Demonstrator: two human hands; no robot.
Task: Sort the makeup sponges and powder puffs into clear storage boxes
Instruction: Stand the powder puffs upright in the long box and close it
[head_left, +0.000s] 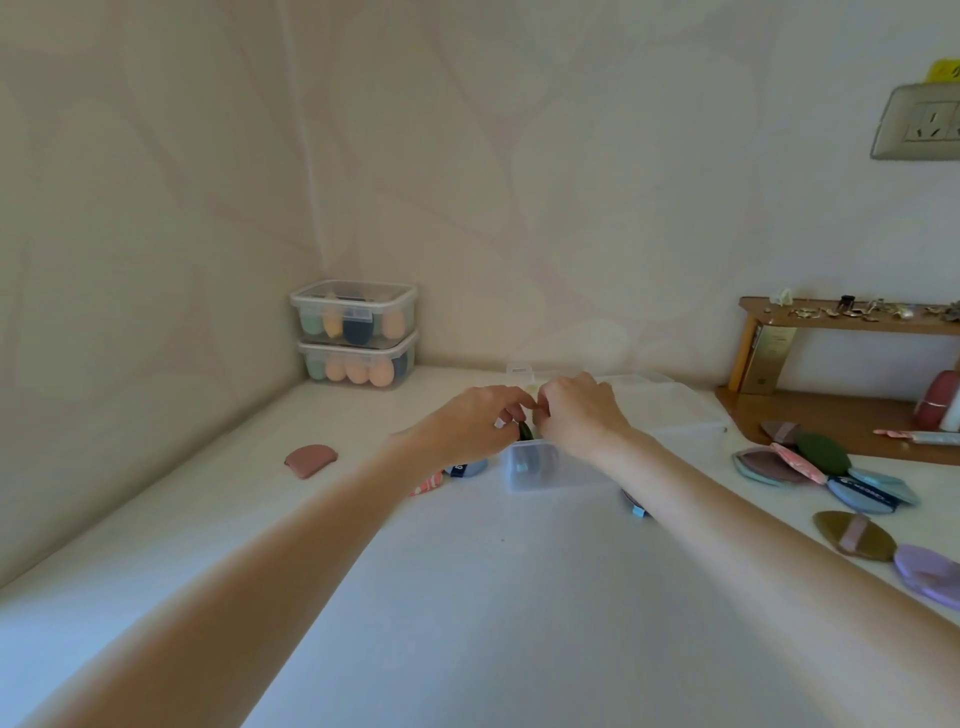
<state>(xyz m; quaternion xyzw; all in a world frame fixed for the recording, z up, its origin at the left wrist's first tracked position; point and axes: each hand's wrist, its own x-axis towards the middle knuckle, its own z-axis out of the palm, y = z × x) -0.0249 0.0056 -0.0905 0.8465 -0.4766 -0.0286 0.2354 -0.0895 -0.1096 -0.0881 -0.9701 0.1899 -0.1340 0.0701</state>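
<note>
A clear storage box (550, 475) stands open in the middle of the white table. Both my hands hover over its far edge. My left hand (475, 423) pinches a dark green powder puff (525, 431) that stands on edge in the box. My right hand (576, 415) has its fingers curled at the same puff, thumb side touching it. Loose puffs lie around: a blue one (467, 469) and a pink striped one (428, 486) under my left wrist, a pile of several (826, 470) at the right.
Two lidded clear boxes (356, 335) full of egg-shaped sponges are stacked in the far left corner. A brown-pink puff (310, 460) lies alone at left. A clear lid (670, 410) lies behind the box. A wooden shelf (852, 364) stands at right.
</note>
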